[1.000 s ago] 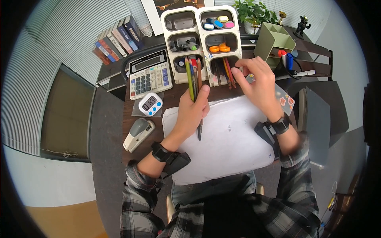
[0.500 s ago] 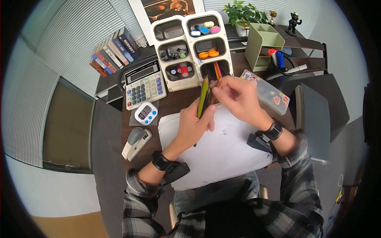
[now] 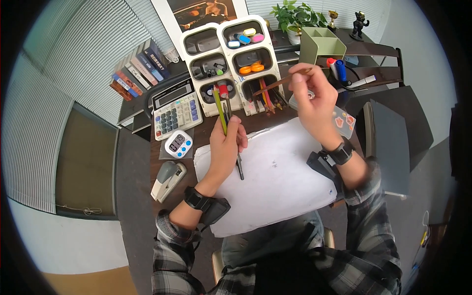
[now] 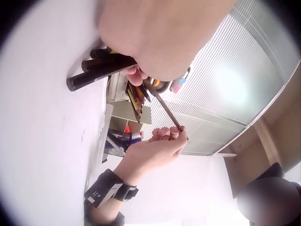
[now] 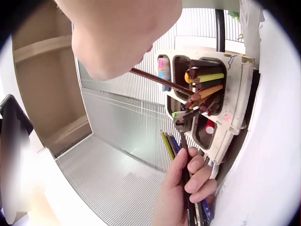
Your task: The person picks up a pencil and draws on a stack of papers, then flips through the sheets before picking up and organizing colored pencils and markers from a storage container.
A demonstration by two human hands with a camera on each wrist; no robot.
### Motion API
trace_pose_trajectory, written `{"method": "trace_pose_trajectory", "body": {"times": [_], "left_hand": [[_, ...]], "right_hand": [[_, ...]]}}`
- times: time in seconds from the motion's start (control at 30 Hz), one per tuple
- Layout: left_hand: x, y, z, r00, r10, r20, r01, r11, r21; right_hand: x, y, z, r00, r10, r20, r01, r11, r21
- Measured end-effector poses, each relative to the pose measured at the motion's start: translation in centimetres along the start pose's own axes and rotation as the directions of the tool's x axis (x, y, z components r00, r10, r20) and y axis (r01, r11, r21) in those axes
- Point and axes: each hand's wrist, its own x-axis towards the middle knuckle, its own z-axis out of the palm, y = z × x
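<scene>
My left hand (image 3: pixel 226 145) grips a bundle of pencils and pens over the white paper, a green pencil (image 3: pixel 219 110) among them. In the right wrist view, blue and dark barrels (image 5: pixel 176 143) also show in that bundle. My right hand (image 3: pixel 314 101) pinches a brown pencil (image 3: pixel 282 83) near one end. Its other end overlaps the lower right compartment of the white desk organizer (image 3: pixel 220 49). Several coloured pencils (image 3: pixel 266 97) stand in that compartment, tilted toward me. The lower left compartment, behind the green pencil, holds a red cylinder (image 3: pixel 223 89).
Orange-handled scissors (image 3: pixel 251 68) and highlighters (image 3: pixel 246 38) sit in other compartments. Left of the paper (image 3: pixel 270 196) are a calculator (image 3: pixel 177 115), a timer (image 3: pixel 178 144) and a stapler (image 3: pixel 168 181). A green holder (image 3: pixel 322 44) and markers (image 3: pixel 339 70) stand at the right.
My right hand went from the compartment to the bundle in my left hand, then drew a brown pencil out and back over the compartment. The left hand moved slightly left again.
</scene>
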Motion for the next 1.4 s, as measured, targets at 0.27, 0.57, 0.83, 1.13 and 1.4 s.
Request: {"method": "trace_pose_trajectory", "body": {"times": [0.27,0.57,0.83,1.13,1.4], "left_hand": [[0.1,-0.5,-0.2,0.999,0.029,0.031,-0.028,0.998,-0.049],[-0.3,0.1,0.2,0.990,0.098,0.106,-0.084,0.987,-0.134],[-1.2,1.4,0.3,0.968,0.061,0.242,-0.052,0.998,-0.044],[-1.5,1.4,0.3,0.948,0.020,0.318,-0.048,0.996,0.080],[-0.2,0.1,-0.1,0.995,-0.058,0.086,0.068,0.991,-0.118]], "right_hand": [[0.0,0.3,0.5,0.972,-0.206,0.113,0.218,0.970,-0.109],[-0.4,1.8,0.8,0.874,-0.188,0.448,0.308,0.927,-0.213],[-0.7,0.4,0.6,0.906,-0.173,0.387,0.251,0.954,-0.162],[-2.4,-0.5,1.5,0.889,0.231,0.395,-0.289,0.953,0.093],[0.6,0.6,-0.3,0.955,0.296,-0.023,-0.265,0.884,0.385]]}}
